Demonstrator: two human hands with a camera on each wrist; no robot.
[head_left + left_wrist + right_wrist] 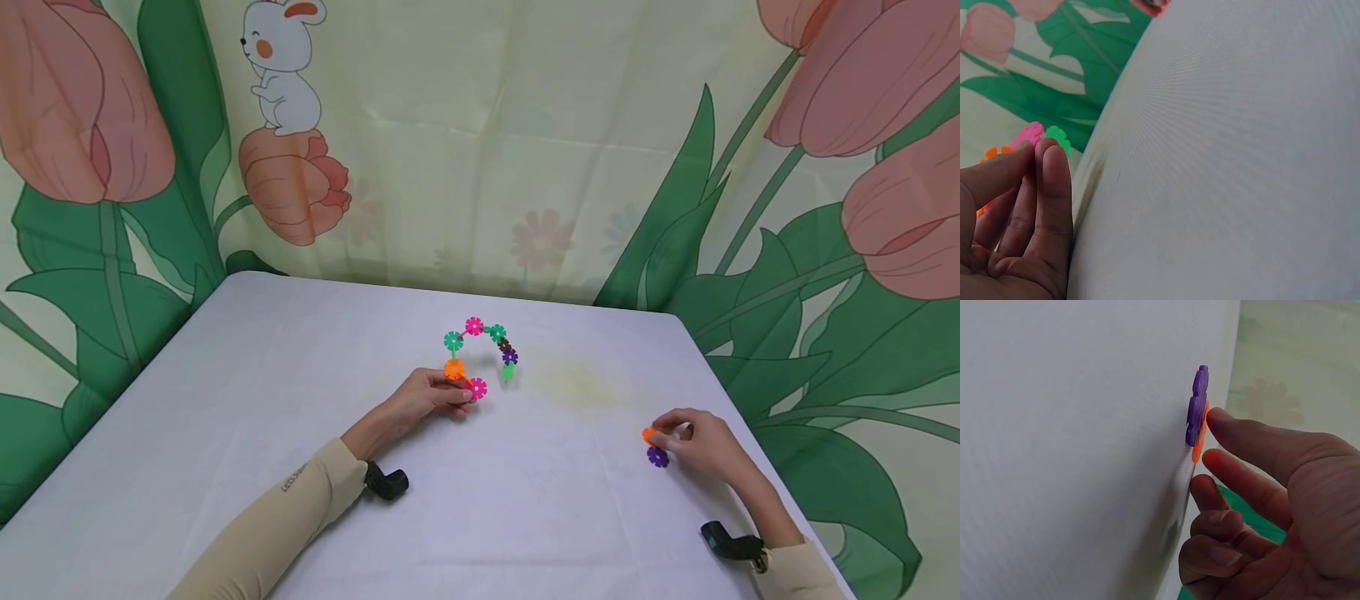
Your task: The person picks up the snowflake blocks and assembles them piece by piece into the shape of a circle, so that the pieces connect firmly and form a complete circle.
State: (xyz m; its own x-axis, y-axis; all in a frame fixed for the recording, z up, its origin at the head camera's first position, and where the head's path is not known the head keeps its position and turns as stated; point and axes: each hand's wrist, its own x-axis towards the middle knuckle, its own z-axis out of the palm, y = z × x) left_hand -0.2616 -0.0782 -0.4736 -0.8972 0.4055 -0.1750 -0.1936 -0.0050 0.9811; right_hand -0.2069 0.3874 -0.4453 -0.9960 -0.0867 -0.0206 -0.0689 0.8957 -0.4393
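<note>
My left hand [435, 394] pinches a chain of flower-shaped interlocking discs near its pink end disc [477, 388] and an orange disc [454, 369]. The chain curves up and round through a green disc [453, 341], a pink disc [474, 326] and others to a bright green disc [508, 370]. Fingers hide part of it in the left wrist view. On the right, my right hand [701, 442] holds an orange disc [1200, 437] by its edge, between thumb and index finger. A purple disc [1196, 406] overlaps it; whether they are joined I cannot tell.
A white cloth covers the table [517, 517], with a faint yellowish stain [581, 379] right of the chain. Behind the far edge hangs a curtain [450, 167] printed with tulips and a rabbit. Black wrist cameras sit below both hands.
</note>
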